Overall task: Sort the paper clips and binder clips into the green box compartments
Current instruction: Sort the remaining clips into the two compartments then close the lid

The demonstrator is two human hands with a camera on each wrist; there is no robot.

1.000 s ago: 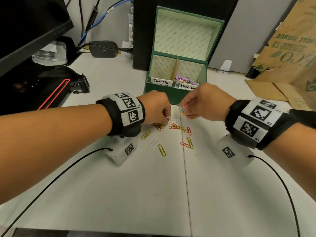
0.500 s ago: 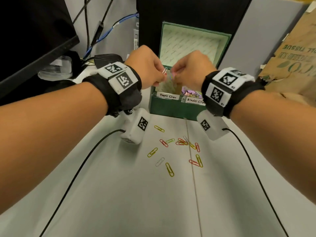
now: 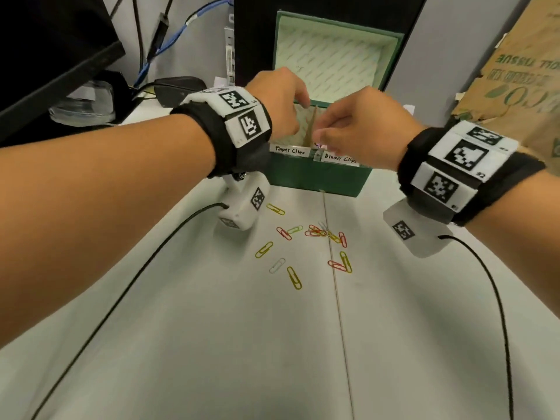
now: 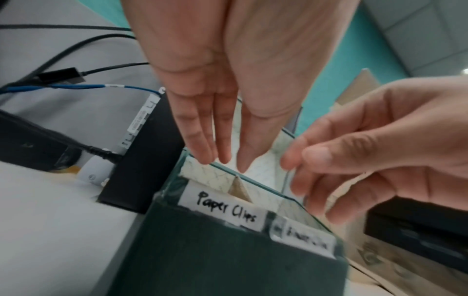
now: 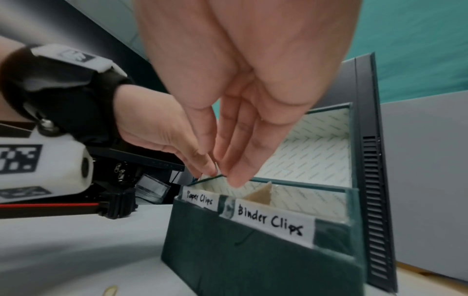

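Observation:
The green box (image 3: 318, 177) stands open at the back of the white table, its front labelled "Paper Clips" (image 4: 225, 208) and "Binder Clips" (image 5: 271, 220), with a cardboard divider (image 3: 312, 125) between. My left hand (image 3: 298, 100) hovers over the paper clip side, fingers straight and pointing down (image 4: 225, 162), with nothing seen in them. My right hand (image 3: 321, 136) hangs beside it over the divider, fingers loose and apart (image 5: 225, 176), with nothing visible in them. Several coloured paper clips (image 3: 315, 233) lie scattered on the table in front of the box. What is inside the compartments is mostly hidden.
A black computer case (image 3: 257, 40) stands right behind the box lid. A dark monitor (image 3: 45, 56) and cables (image 3: 169, 40) fill the back left. Cardboard (image 3: 530, 71) leans at the right. Thin black wrist cables (image 3: 121, 283) trail over the near table.
Both hands rose from the clip pile to the box, each pinching a clip. Now their fingers have loosened over the compartments and no clip shows in either hand.

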